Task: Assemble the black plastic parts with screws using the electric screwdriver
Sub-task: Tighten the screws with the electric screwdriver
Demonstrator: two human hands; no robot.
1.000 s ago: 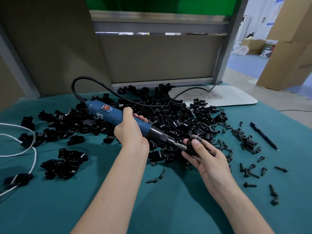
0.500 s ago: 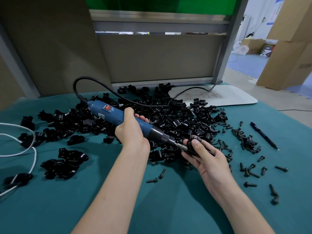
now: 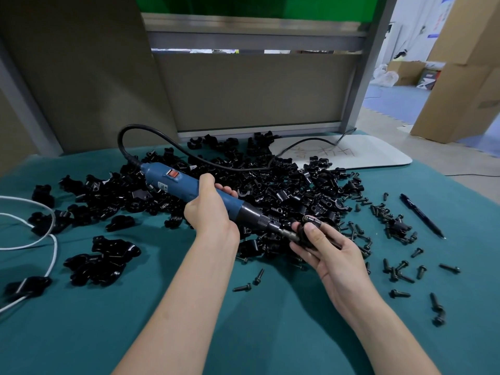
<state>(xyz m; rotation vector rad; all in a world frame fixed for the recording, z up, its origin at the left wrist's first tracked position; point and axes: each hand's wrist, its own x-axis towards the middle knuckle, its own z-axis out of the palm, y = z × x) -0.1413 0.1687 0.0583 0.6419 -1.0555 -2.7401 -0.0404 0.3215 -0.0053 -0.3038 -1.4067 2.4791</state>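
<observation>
Screw-driving step is in hand. The electric screwdriver (image 3: 184,185) is being gripped round its blue barrel by the left hand (image 3: 209,212), fingers wrapped fully round it. A black plastic part (image 3: 304,236) is being pinched by the right hand (image 3: 334,257), thumb on top and fingers curled beneath, just above the near edge of the parts pile (image 3: 284,190). The bit (image 3: 288,235) is being pressed against that part. The screw itself is hidden, so seating cannot be told. Judgement: one joint is being fastened, and most of the pile is not yet assembled. The next move likely calls for the bit being held in line with the screw, then the part being set aside and a fresh screw being taken from the loose screws (image 3: 397,272) on the green cloth (image 3: 270,334).
</observation>
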